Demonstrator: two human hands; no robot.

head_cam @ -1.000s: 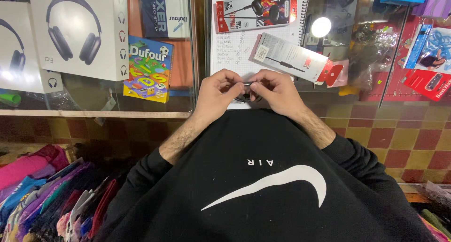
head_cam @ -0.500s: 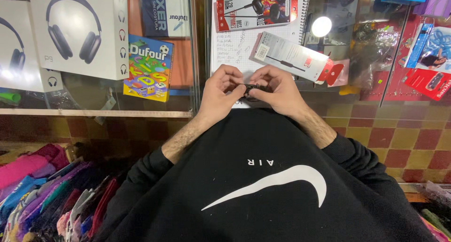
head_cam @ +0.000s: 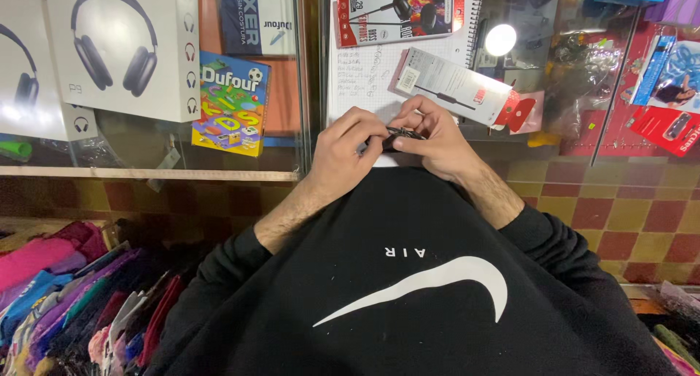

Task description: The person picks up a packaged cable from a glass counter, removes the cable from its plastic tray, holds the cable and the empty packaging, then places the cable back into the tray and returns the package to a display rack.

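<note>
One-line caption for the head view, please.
Left hand and right hand pinch a small black cable-like item together above a glass display counter, over a black sweatshirt.

The sweatshirt [head_cam: 408, 296] is black with a white curved mark and white letters. The floor tiles [head_cam: 627, 201] make a red and yellow check. At far left the headphone box [head_cam: 117, 48] is white, printed with grey headphones. Beside it, the small box [head_cam: 230, 102] is blue with many-coloured shapes. The notebook [head_cam: 364, 77] page is white, squared. The folded clothes [head_cam: 58, 303] at near left are pink, purple and blue.
</note>
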